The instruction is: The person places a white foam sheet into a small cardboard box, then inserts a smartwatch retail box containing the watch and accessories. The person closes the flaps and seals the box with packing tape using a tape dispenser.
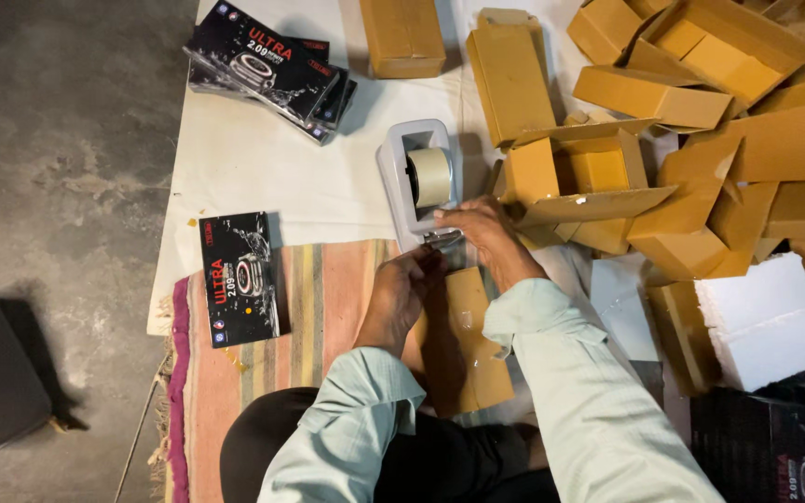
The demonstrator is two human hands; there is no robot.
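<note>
Your left hand (pixel 401 289) and right hand (pixel 477 228) pinch tape at the tape dispenser (pixel 416 182), the flat cardboard box (pixel 463 335) still unsealed.

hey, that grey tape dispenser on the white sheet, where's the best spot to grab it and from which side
Probably the far end of the tape dispenser, gripped across its two grey side walls from above. It lies lengthwise away from the person, its walls look narrow enough for one hand, and that end is free. The near end is crowded by the left hand and right hand, and the tape roll fills the middle.
</note>
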